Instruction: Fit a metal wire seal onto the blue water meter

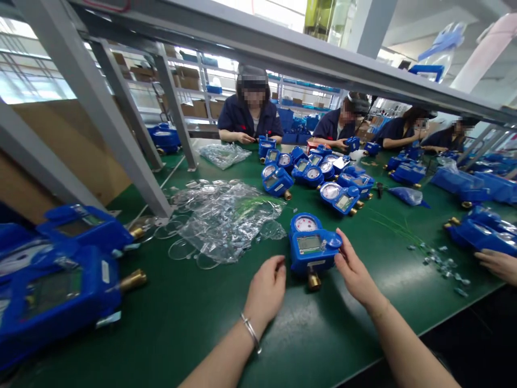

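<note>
A blue water meter (313, 245) with a round dial, a small display and a brass fitting stands on the green table in front of me. Against its right side, by the round blue cap, my right hand (359, 275) grips it with thumb and fingers. My left hand (266, 288), with a silver bracelet at the wrist, is just left of the meter, a small gap between them. Its fingers are curled together, and whatever they may hold is hidden. Left of the meter lies a heap of clear plastic bags and thin clear rings (226, 221).
Several blue meters cluster ahead (311, 167); more lie at the left (60, 285). Green wires (391, 226) and small seals (444, 264) are scattered at right, near a co-worker's hand (498, 264). A grey shelf frame (133, 129) crosses above. Several people sit opposite.
</note>
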A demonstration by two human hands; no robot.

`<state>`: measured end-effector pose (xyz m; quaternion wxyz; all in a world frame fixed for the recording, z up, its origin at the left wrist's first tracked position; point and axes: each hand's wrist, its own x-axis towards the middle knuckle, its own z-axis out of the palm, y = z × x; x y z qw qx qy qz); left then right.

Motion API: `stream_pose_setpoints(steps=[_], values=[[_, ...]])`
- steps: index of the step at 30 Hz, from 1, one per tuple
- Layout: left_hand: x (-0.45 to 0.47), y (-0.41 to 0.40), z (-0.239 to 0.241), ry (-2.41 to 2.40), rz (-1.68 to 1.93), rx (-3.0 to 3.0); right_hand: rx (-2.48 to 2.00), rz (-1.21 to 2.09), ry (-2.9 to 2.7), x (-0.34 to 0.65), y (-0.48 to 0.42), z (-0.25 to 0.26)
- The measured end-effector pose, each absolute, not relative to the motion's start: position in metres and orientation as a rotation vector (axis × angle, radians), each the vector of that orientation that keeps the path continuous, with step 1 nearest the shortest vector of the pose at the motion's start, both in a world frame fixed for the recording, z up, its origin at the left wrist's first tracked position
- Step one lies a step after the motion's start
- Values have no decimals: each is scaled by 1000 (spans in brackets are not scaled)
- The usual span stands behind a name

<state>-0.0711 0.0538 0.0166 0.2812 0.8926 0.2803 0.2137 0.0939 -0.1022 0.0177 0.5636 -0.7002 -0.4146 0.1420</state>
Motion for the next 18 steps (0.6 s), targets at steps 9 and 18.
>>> stream_pose_setpoints(steps=[9,18], values=[[-46,145,30,813,611,2836,-1572,370,-1011,101,-104,21],[-109,63,75,553,907,2547,-1768,82,-1014,91,-122,23]])
